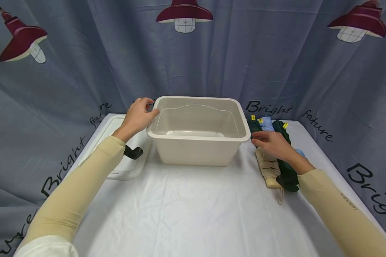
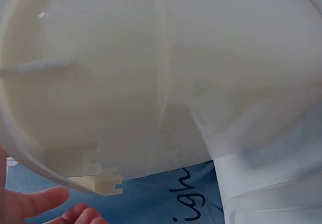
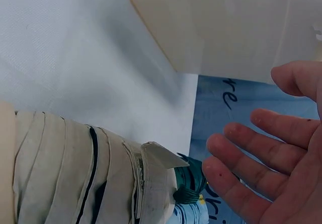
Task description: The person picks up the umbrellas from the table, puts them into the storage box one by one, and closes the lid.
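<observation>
A beige plastic bin (image 1: 197, 151) stands upright in the middle of the table, with no lid on it. My left hand (image 1: 139, 116) is at its left rim, fingers loosely bent; whether the thumb touches the rim, I cannot tell. In the left wrist view, fingertips (image 2: 48, 199) show below the bin wall (image 2: 115, 103). On the other side, my right hand (image 1: 273, 144) is just off the right rim, above a beige folded umbrella (image 1: 268, 169). The right wrist view has its fingers (image 3: 271, 148) spread and holding nothing.
Left of the bin lies a pale lid (image 1: 128, 173), partly under my left forearm. Dark green folded umbrellas (image 1: 287, 178) and a light blue one (image 1: 266, 124), with yellow tags, lie at the right. A blue-grey curtain (image 1: 231, 64) hangs behind the white-covered table (image 1: 193, 210).
</observation>
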Tool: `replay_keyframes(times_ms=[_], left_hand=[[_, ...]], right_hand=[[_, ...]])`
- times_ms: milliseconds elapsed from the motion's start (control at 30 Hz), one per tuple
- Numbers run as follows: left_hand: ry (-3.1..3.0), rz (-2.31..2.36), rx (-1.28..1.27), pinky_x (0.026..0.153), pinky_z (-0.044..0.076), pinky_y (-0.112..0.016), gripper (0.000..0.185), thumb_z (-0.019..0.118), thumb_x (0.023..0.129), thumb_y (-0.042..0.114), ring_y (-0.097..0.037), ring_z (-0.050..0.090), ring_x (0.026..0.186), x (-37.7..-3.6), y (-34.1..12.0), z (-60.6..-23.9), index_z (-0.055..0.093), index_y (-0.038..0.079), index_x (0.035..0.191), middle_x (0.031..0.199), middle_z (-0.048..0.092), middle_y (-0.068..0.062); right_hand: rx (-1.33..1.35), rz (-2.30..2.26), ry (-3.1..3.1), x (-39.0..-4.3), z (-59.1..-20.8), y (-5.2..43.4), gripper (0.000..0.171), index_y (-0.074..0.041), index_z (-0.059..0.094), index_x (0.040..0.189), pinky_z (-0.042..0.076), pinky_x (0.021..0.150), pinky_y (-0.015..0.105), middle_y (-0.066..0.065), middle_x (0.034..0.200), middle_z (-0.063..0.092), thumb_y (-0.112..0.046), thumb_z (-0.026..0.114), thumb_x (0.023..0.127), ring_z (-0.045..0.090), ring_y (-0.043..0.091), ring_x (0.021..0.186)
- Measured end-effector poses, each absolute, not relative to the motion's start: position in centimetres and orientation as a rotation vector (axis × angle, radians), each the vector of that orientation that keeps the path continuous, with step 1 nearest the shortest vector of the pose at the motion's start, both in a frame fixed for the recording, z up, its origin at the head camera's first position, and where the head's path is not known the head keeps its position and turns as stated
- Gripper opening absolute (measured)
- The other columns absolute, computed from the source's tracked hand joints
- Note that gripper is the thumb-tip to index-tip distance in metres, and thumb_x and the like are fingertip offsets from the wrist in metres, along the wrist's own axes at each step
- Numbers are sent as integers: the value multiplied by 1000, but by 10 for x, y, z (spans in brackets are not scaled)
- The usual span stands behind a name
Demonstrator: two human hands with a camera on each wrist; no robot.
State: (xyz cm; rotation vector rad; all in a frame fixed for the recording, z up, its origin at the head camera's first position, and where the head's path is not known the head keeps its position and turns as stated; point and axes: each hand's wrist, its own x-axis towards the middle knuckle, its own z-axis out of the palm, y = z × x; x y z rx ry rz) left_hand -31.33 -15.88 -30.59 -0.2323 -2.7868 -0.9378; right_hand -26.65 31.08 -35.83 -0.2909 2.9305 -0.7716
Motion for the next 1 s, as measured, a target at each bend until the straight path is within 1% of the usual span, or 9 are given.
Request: replay_keyframes(times_ms=[233, 467, 600, 800, 1000], left_hand=[[-2893, -870, -282, 99, 46, -51, 65, 57, 96, 38, -33, 52, 119, -320, -158, -313, 44, 6, 151, 133, 52, -17], [-2914, -855, -269, 99, 46, -53, 68, 58, 94, 37, -34, 50, 121, -321, -158, -316, 40, 11, 155, 136, 51, -16], [-2927, -855, -261, 100, 44, -55, 72, 58, 94, 41, -34, 49, 123, -320, -158, -318, 36, 15, 157, 139, 50, -16], [-2948, -860, -257, 99, 43, -57, 76, 57, 93, 45, -35, 48, 124, -321, -160, -320, 30, 21, 160, 142, 48, -18], [-2973, -880, -238, 103, 40, -60, 78, 56, 93, 45, -38, 42, 135, -322, -160, -321, 26, 23, 161, 151, 42, -20]], right_hand=[[-289, -764, 2930, -263, -360, 312, 58, 1, 53, 143, 50, 96, 57, 24, 134, 62, -40, 56, 102, 62, 39, 118], [-274, -753, 2940, -257, -359, 316, 56, 1, 54, 142, 51, 93, 56, 23, 131, 64, -39, 56, 103, 61, 39, 117], [-274, -750, 2944, -253, -359, 318, 56, 2, 54, 142, 50, 94, 57, 24, 134, 62, -38, 56, 102, 59, 40, 118], [-259, -724, 2952, -249, -360, 326, 60, 0, 55, 142, 49, 95, 57, 23, 137, 59, -43, 59, 100, 58, 40, 119], [-219, -680, 2950, -244, -364, 335, 65, 0, 53, 144, 50, 94, 57, 25, 142, 56, -46, 59, 99, 59, 40, 118]])
